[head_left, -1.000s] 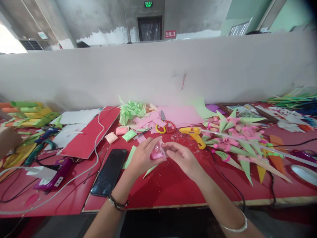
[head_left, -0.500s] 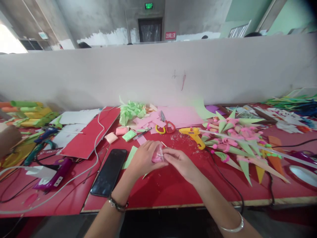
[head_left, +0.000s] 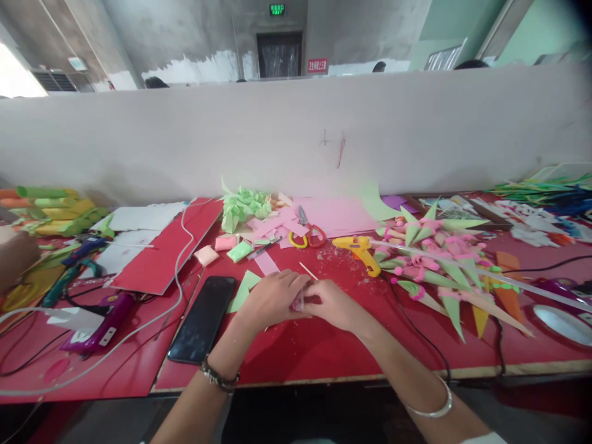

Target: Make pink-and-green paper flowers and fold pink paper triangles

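Head view here: the left hand [head_left: 271,300] is cupping a small clear packet [head_left: 298,301] with something pinkish inside, and its fingers are wrapping over the top, so I'm calling that one clamped on it. The right hand [head_left: 333,303] is meeting the packet from the other side, thumb and fingers bending in at its right edge (whether they're really pinching it, I honestly can't tell). The relation that's mattering is this: the packet is sitting right between the two hands, to the right of the left palm and to the left of the right fingertips, so neither hand is having to reach. Its long axis is hiding behind the fingers, so no guess there. A thin pale stick [head_left: 308,271] is lying on the red tabletop [head_left: 324,364] just beyond the hands, a green paper piece [head_left: 239,296] is poking out beside the left hand, and the yellow glue gun [head_left: 363,251] is resting farther off, beyond the right hand.
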`<action>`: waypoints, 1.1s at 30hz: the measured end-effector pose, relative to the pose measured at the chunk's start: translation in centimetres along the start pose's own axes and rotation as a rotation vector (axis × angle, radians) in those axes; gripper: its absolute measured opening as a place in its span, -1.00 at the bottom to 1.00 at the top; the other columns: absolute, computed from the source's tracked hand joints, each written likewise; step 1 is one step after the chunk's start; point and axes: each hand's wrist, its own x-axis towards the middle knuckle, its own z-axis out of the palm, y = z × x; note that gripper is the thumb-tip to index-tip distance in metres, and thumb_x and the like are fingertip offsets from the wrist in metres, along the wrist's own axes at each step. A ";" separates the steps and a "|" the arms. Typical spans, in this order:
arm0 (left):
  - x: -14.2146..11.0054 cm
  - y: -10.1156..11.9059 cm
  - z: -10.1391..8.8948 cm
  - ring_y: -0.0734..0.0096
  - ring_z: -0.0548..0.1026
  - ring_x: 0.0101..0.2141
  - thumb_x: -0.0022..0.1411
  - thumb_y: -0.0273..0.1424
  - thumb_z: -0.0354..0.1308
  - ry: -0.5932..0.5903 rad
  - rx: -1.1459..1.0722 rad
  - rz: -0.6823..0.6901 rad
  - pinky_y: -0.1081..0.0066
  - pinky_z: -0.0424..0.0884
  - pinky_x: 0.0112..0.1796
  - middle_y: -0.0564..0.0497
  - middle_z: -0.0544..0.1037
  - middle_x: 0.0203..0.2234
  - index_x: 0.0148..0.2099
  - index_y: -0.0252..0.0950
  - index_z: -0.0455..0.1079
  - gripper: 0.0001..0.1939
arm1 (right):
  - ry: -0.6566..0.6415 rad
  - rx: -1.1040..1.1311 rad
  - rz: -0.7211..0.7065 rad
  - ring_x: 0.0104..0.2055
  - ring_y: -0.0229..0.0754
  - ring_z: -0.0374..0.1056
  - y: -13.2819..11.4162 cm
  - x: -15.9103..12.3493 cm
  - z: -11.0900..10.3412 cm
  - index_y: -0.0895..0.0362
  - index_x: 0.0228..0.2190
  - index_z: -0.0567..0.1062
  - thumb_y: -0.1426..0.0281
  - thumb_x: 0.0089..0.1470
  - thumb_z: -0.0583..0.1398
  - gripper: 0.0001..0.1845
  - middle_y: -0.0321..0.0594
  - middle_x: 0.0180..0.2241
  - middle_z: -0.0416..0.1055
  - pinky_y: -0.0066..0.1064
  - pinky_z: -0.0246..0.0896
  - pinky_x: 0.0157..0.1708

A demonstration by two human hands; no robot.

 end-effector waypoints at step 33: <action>-0.5 -0.2 3.8 0.16 0.30 -0.10 0.12 -0.14 -0.04 0.164 -0.007 -0.431 0.20 0.24 -0.14 -0.15 0.37 -0.15 -0.02 -0.34 0.20 -0.54 | 0.538 0.804 0.198 -0.45 -0.29 0.40 2.6 -1.0 0.2 0.16 -0.52 0.50 0.32 -0.24 0.29 -0.82 -0.26 -0.54 0.47 -0.44 0.33 -0.37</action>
